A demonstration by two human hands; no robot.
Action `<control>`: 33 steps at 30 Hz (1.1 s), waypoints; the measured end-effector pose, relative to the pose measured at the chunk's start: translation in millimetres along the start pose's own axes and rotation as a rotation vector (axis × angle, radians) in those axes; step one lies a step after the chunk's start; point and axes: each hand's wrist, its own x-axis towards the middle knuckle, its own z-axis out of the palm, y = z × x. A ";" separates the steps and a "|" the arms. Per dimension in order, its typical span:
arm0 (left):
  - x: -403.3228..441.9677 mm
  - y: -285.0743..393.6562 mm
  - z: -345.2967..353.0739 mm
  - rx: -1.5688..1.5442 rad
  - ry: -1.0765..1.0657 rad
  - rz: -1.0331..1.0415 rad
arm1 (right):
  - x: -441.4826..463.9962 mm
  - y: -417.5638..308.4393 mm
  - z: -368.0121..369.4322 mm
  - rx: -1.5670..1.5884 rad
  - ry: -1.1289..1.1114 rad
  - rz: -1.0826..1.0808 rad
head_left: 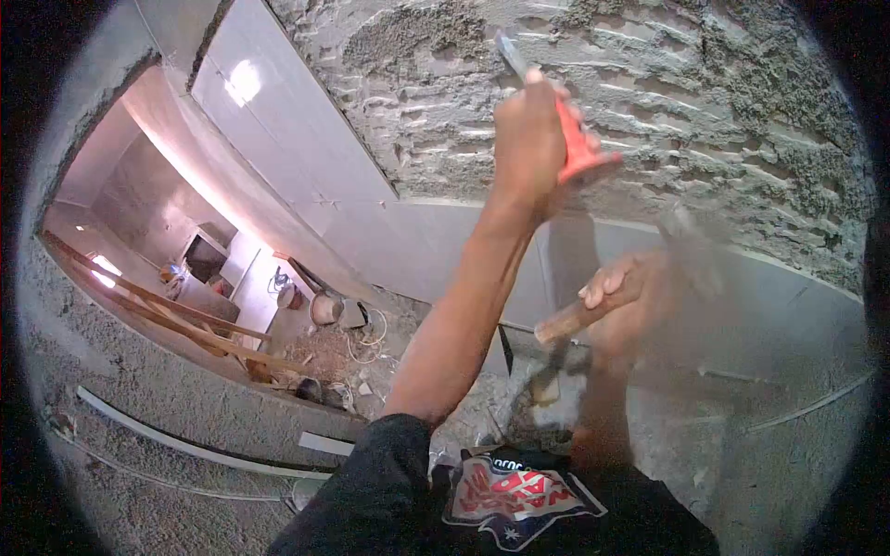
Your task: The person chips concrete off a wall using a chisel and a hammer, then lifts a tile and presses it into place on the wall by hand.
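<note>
My left hand (pixel 533 139) is wrapped round a chisel with a red grip and guard (pixel 577 144). The chisel's metal blade (pixel 509 54) points up and left at the rough, ridged mortar wall (pixel 640 111). Lower and to the right, my right hand (pixel 623 285) holds a hammer by its wooden handle (pixel 562 324). The hammer's head (pixel 691 241) is smeared by motion, to the upper right of that hand. The hammer and the chisel are apart. Pale tiles (pixel 426 243) cover the wall below the ridged mortar.
Large pale tiles (pixel 297 120) line the wall on the left. Beyond an opening are wooden planks (pixel 176 320), a bucket (pixel 325 309) and a looped cable (pixel 371 341) amid rubble. A long pale strip (pixel 185 435) lies at the lower left.
</note>
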 end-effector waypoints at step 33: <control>63.8 -8.3 95.4 -0.325 0.406 0.237 | 99.9 -62.0 34.5 0.060 -0.159 -0.091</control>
